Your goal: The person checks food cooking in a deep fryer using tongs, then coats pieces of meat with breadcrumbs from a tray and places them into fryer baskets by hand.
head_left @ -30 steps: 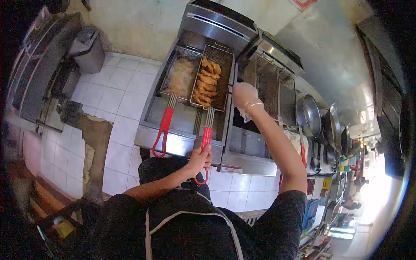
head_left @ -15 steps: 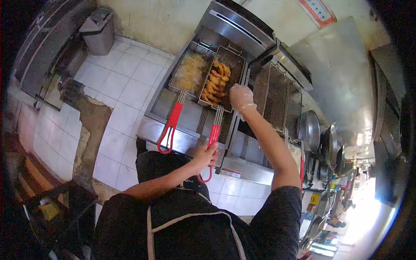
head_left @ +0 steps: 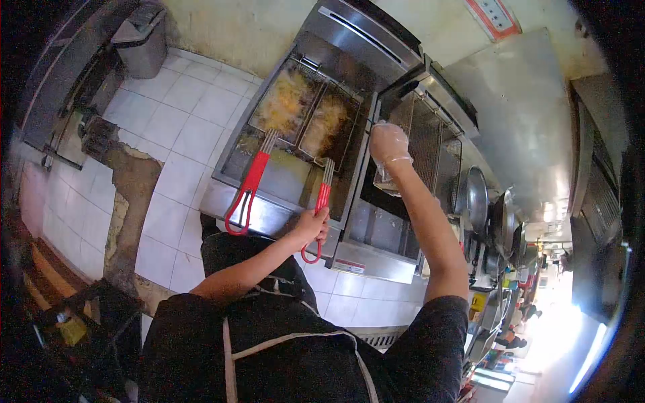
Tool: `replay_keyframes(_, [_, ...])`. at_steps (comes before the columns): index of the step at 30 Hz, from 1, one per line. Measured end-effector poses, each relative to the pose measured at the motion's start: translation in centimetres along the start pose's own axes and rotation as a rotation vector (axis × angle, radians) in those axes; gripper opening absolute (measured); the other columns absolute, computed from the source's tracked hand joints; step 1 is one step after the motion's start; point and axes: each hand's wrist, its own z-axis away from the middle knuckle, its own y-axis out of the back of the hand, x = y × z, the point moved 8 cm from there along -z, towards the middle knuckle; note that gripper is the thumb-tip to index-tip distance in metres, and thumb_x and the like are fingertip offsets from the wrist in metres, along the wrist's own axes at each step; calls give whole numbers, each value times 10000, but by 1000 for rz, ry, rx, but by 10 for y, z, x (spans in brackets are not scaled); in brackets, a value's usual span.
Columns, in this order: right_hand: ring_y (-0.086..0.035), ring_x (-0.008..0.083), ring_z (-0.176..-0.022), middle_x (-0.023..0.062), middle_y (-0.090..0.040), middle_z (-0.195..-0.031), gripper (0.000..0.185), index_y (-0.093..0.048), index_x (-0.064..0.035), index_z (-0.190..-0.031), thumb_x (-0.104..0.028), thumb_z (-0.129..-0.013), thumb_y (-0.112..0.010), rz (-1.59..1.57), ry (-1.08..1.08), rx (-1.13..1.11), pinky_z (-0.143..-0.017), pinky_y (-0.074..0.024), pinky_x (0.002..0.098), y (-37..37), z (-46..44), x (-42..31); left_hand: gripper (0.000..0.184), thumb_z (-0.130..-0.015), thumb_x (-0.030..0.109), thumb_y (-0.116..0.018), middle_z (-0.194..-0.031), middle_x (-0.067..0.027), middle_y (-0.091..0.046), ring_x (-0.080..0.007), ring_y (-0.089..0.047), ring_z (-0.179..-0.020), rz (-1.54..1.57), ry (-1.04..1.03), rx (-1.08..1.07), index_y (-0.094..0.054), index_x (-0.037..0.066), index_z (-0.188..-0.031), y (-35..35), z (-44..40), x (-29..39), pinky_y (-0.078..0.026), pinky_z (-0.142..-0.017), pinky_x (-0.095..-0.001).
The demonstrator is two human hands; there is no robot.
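My left hand (head_left: 311,227) is wrapped round the red handle (head_left: 324,195) of the right fryer basket (head_left: 342,136). Battered food pieces (head_left: 325,123) in that basket sit in bubbling oil, partly veiled by foam. Beside it, a second basket with a red handle (head_left: 251,180) rests in foaming oil (head_left: 282,104), untouched by either hand. In a clear plastic glove, my right hand (head_left: 389,142) is closed above the right side of the fryer. Its fingertips face away, so anything inside them is hidden.
The steel fryer (head_left: 228,151) stands against a stained wall. To its right are wire baskets (head_left: 430,144) and hanging pans (head_left: 476,190). A grey bin (head_left: 140,50) stands at the back left on white tiles, near a broken floor strip (head_left: 131,178).
The right basket has gone down into the oil with its food, which now bubbles. My left hand still grips its handle. My right hand has shifted slightly right in view.
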Motion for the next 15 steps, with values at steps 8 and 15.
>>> replay_keyframes(8, [-645, 314, -741, 174, -643, -764, 114, -648, -22, -744, -77, -707, -555, 1, 100, -43, -609, -529, 390, 26, 30, -22, 312, -914, 381, -457, -527, 34, -323, -104, -327, -389, -3, -47, 3, -413, 106, -774, -26, 33, 19, -349, -374, -307])
replay_keyframes(15, [-638, 334, -728, 186, -633, -755, 108, -622, -6, -758, -54, -691, -552, -60, 216, -81, -614, -526, 403, 17, 55, -34, 342, -902, 416, -468, -504, 44, -338, -78, -338, -374, -47, -62, -45, -422, 103, -771, -16, 50, -12, -356, -360, -277])
